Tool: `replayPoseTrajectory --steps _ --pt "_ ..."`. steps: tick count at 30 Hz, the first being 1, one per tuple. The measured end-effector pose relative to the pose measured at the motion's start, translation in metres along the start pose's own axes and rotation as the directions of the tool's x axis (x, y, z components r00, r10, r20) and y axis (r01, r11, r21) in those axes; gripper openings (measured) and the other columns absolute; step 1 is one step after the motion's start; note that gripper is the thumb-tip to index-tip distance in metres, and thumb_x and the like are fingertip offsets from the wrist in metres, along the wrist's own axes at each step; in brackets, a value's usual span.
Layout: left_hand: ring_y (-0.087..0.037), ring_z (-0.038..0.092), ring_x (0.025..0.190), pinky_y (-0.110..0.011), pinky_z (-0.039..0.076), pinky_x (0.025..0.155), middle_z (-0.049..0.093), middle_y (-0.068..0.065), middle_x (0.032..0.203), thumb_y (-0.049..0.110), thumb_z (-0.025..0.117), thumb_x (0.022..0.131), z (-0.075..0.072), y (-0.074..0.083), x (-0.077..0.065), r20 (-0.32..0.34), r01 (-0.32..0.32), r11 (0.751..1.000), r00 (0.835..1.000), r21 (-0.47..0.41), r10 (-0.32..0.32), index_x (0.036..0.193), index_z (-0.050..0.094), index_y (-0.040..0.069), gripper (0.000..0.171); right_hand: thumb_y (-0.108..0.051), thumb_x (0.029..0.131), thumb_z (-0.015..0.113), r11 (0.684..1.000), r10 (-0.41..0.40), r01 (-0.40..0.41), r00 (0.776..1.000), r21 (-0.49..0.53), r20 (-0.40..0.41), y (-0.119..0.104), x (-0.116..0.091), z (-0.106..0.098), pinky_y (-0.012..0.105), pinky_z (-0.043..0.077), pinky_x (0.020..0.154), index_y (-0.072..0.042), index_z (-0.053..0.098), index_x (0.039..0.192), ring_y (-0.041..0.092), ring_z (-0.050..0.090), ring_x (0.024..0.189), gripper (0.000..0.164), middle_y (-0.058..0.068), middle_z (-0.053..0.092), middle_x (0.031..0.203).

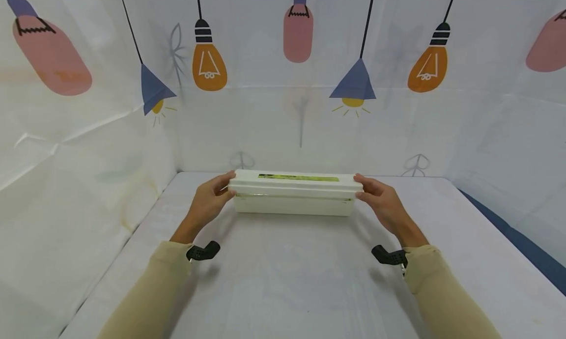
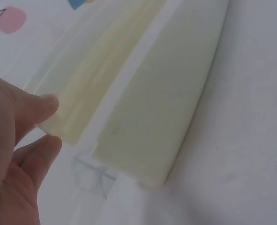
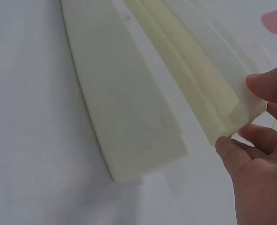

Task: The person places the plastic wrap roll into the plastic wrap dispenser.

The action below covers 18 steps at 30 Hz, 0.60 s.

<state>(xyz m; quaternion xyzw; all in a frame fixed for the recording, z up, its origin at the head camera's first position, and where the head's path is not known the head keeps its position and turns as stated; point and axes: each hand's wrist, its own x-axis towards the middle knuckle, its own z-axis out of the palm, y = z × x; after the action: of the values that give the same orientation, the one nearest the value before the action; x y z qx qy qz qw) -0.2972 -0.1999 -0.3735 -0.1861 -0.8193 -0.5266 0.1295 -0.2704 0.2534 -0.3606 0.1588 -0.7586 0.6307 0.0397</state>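
Observation:
A long white plastic box stands on the table, its base (image 1: pixel 294 206) below and its lid (image 1: pixel 296 187) on top, with a yellow-green label (image 1: pixel 298 178) along the lid. My left hand (image 1: pixel 207 201) pinches the lid's left end between thumb and fingers. At the opposite end, my right hand (image 1: pixel 387 209) pinches the lid the same way. Both wrist views show a gap between the raised lid (image 2: pixel 93 93) and the base (image 3: pixel 124 103), which rests on the table. The inside of the box is hidden.
A white cloth-like cover lies over the table (image 1: pixel 292 275). White sheets printed with hanging lamps and bulbs form the back wall (image 1: pixel 265 127) and both sides. A dark blue strip (image 1: pixel 517 233) shows beyond the table's right edge. Each wrist wears a black device (image 1: pixel 203 251).

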Motion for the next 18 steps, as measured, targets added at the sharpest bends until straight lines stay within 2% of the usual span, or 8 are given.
replayPoseTrajectory --steps 5,10,14,18 --pt "-0.028 0.048 0.136 -0.033 0.046 0.102 0.048 -0.009 0.150 -0.003 0.067 0.094 0.002 -0.003 -0.001 -0.025 -0.016 0.999 1.000 -0.046 0.015 0.142 0.053 -0.001 0.050 -0.006 0.100 0.063 1.000 -0.008 0.008 1.000 -0.005 0.006 0.002 0.002 0.000 0.017 0.038 0.105 0.008 0.042 0.148 0.028 0.017 0.151 0.054 0.016 0.023 0.163" --pt "-0.029 0.046 0.137 -0.035 0.046 0.102 0.046 -0.007 0.151 -0.004 0.067 0.094 0.005 -0.009 -0.001 -0.029 -0.003 0.999 1.000 -0.053 0.002 0.140 0.055 -0.003 0.047 -0.005 0.099 0.063 1.000 0.013 -0.013 1.000 0.000 0.003 0.007 0.004 0.002 0.018 0.036 0.107 0.008 0.043 0.146 0.026 0.017 0.152 0.053 0.013 0.022 0.164" --pt "-0.026 0.046 0.137 -0.029 0.046 0.100 0.046 -0.001 0.151 0.000 0.067 0.095 0.005 -0.012 -0.002 -0.020 0.038 0.999 0.999 -0.023 -0.039 0.139 0.057 0.001 0.044 -0.002 0.099 0.062 0.999 0.039 -0.039 0.999 0.007 -0.004 0.012 0.006 0.003 0.020 0.035 0.109 0.008 0.043 0.146 0.026 0.018 0.151 0.052 0.011 0.022 0.164" --pt "-0.026 0.048 0.135 -0.028 0.047 0.100 0.047 0.000 0.150 0.002 0.068 0.095 0.005 -0.012 -0.002 -0.028 0.041 0.999 0.999 -0.001 -0.041 0.138 0.059 0.003 0.043 0.001 0.098 0.061 0.999 0.047 -0.047 0.999 0.004 -0.007 0.014 0.007 0.004 0.022 0.034 0.110 0.008 0.043 0.146 0.026 0.018 0.151 0.051 0.010 0.022 0.165"
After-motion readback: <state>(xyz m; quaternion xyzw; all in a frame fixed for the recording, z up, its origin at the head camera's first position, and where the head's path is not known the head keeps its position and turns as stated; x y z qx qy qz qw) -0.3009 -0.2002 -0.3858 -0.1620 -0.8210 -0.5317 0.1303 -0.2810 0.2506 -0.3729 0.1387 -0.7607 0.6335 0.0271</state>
